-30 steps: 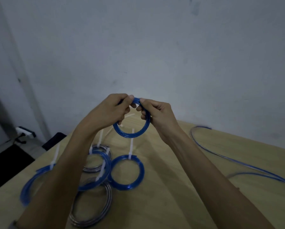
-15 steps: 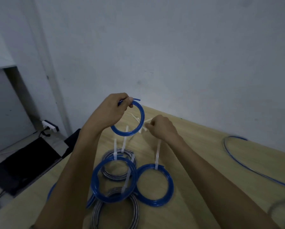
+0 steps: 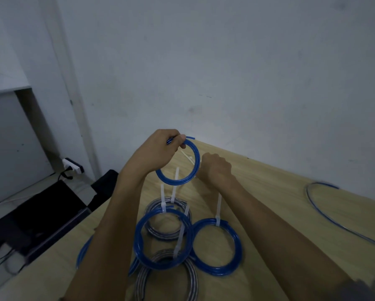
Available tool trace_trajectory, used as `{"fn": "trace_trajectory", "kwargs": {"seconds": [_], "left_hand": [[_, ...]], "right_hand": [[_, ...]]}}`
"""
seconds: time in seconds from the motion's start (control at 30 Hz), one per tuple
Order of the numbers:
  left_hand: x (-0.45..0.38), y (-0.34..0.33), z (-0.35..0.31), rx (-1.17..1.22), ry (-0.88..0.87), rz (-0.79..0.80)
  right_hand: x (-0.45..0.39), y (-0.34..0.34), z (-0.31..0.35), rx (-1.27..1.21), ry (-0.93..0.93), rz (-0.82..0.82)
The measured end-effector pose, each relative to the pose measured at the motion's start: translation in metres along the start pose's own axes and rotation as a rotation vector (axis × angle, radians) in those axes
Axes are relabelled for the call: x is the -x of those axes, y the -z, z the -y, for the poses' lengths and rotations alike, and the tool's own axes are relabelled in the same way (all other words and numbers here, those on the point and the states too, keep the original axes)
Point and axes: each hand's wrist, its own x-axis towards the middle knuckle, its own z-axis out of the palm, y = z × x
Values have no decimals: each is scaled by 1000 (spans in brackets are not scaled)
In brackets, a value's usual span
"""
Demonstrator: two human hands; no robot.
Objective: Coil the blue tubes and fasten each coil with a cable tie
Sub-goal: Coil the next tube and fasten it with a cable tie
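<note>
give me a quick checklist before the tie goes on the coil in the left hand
1. Coil held: ok, the left hand grips the small blue coil at its top, above the table.
2. Loops together: ok, though one tube end sticks out past the thumb.
3. Tie in hand: cannot tell, the right hand is curled at the loose white ties, fingers hidden.
4. This coil still untied: ok, no tie shows on it.
5. Room to work: ok, the finished blue coils lie nearer the person, apart from the hands.
</note>
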Motion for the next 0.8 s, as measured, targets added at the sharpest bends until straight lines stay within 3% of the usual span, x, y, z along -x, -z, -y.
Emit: {"fn": "trace_trajectory", "kwargs": {"seconds": [0.23,0.4,0.57,0.8], "left_hand": [[-1,-2,0,97,-13,9],[-2,-12,-6,205,20,23],[-3,-52,-29,198,10,-107],[5,-104,-68,375,105,-266]], "right_hand": [[-2,0,-12,7,22,-117],[16,43,-51,-378,-5,-268],[92,101,-92,-685,174,-436],[166,105,-121,-674,226,-354]]}}
